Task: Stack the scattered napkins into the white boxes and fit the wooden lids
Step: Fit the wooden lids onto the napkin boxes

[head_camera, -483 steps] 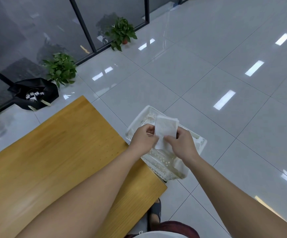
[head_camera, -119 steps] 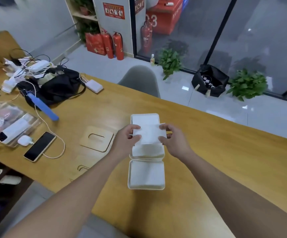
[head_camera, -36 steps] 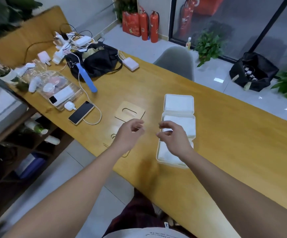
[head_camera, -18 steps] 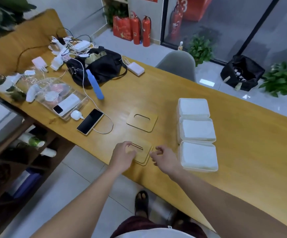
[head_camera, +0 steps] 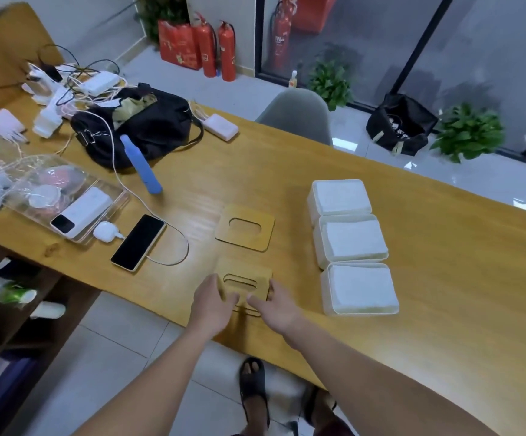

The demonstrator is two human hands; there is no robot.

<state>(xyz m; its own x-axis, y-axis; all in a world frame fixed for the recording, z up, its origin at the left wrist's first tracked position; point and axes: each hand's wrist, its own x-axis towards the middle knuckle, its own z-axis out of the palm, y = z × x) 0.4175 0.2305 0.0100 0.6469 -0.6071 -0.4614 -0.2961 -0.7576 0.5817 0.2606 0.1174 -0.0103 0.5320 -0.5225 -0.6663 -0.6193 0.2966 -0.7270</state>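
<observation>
The left hand (head_camera: 213,302) is gripping the left edge of a near square wooden lid with an oval slot (head_camera: 245,283), fingers curled against it and thumb reaching across its near edge. The right hand (head_camera: 276,305) is holding the same lid's right edge, fingers curled round the corner. This lid is lying on another of the same kind, whose edge is peeking out underneath near the bench's front edge; whether the top one is lifted clear cannot be told.

At twelve o'clock from the hands, a far wooden lid with an oval slot (head_camera: 245,232) is lying flat on the long yellow wooden bench (head_camera: 444,278).

At two o'clock, three open white rectangular boxes are sitting in a touching row running away from the person: the near white box (head_camera: 360,289), the middle white box (head_camera: 351,240) and the far white box (head_camera: 338,196). Each is showing a stack of white napkins filling it, none with a lid.

At ten o'clock, a black smartphone on a white cable (head_camera: 138,242) is lying on the bench, with a black fabric bag (head_camera: 142,127) further off.
</observation>
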